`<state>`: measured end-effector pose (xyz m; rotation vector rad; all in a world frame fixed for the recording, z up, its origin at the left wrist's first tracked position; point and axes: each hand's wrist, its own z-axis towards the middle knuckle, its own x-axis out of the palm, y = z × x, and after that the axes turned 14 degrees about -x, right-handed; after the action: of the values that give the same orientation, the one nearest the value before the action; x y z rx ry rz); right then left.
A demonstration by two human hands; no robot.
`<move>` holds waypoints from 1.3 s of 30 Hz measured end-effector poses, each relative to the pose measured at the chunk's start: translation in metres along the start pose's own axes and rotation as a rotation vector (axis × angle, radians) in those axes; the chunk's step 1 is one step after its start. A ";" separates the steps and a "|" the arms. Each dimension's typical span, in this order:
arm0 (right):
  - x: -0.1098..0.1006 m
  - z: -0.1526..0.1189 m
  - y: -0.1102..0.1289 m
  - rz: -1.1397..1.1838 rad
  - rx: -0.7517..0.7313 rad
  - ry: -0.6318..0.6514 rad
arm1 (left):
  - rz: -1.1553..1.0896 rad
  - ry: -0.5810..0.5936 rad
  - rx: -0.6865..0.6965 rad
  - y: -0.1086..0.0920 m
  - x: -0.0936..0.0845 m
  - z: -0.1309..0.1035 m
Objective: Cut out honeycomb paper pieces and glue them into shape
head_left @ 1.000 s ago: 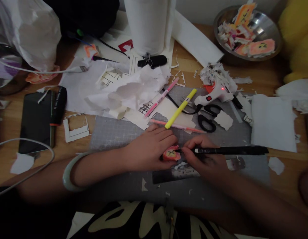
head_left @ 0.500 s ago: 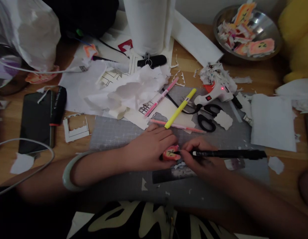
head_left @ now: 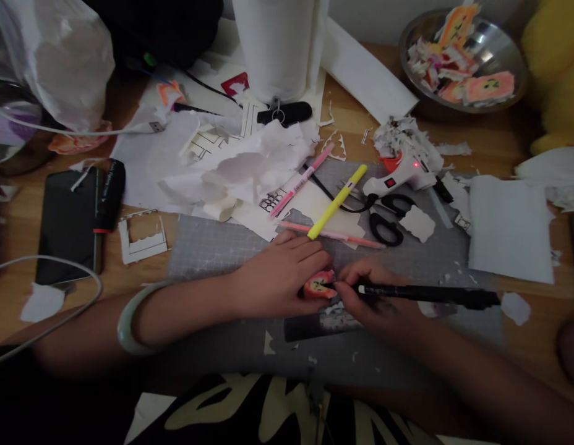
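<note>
My left hand point(head_left: 287, 272) is closed on a small paper piece point(head_left: 318, 285), coloured orange-red round its edge with a yellow middle and black marks. Just to its right, my right hand point(head_left: 373, 293) grips a black pen point(head_left: 430, 295), the tip pointing at the piece. Whether the tip touches the paper I cannot tell. Both hands are over a grey cutting mat point(head_left: 213, 247). Beneath my right fingers lies a dark flat strip point(head_left: 305, 329) with paper scraps on it. A yellow highlighter point(head_left: 338, 201) and an orange pen point(head_left: 333, 235) lie beyond my left hand.
Black-handled scissors point(head_left: 384, 230) and a white glue gun point(head_left: 398, 176) with a red light lie behind. Crumpled paper point(head_left: 254, 167) covers the middle. A metal bowl point(head_left: 509, 46) holds coloured paper pieces. At left are a phone point(head_left: 67, 225) and a white cable point(head_left: 89, 269).
The back end of the black pen has dipped slightly as my right hand tilts it. My left hand keeps its hold on the paper piece.
</note>
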<state>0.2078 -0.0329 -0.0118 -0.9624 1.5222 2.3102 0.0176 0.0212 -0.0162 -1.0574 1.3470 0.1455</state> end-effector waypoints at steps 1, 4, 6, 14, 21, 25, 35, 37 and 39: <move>0.000 0.000 0.000 0.000 0.007 -0.006 | 0.001 -0.002 0.000 0.000 0.000 0.000; 0.001 0.001 -0.001 0.031 0.002 -0.041 | 0.000 -0.003 -0.002 0.000 -0.001 0.000; 0.001 0.001 -0.001 0.024 -0.017 -0.032 | -0.004 -0.003 -0.001 -0.001 -0.001 0.000; -0.001 -0.002 0.000 0.039 -0.002 -0.038 | 0.003 0.006 -0.007 -0.001 -0.001 0.000; 0.001 -0.001 -0.001 0.040 -0.009 -0.049 | 0.001 0.004 -0.007 0.000 0.000 0.000; 0.001 0.000 -0.002 0.031 -0.035 -0.038 | -0.003 0.015 -0.002 0.000 -0.001 -0.001; 0.000 0.001 0.001 0.030 0.014 -0.039 | -0.002 0.018 -0.009 0.000 -0.001 0.000; 0.000 0.001 0.001 0.039 0.021 -0.035 | -0.004 0.014 -0.006 -0.001 -0.001 0.000; 0.000 0.001 0.001 0.073 -0.009 -0.004 | -0.008 0.012 -0.004 -0.001 -0.001 0.000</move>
<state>0.2063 -0.0323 -0.0107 -0.9177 1.5724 2.3690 0.0178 0.0210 -0.0149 -1.0678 1.3534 0.1364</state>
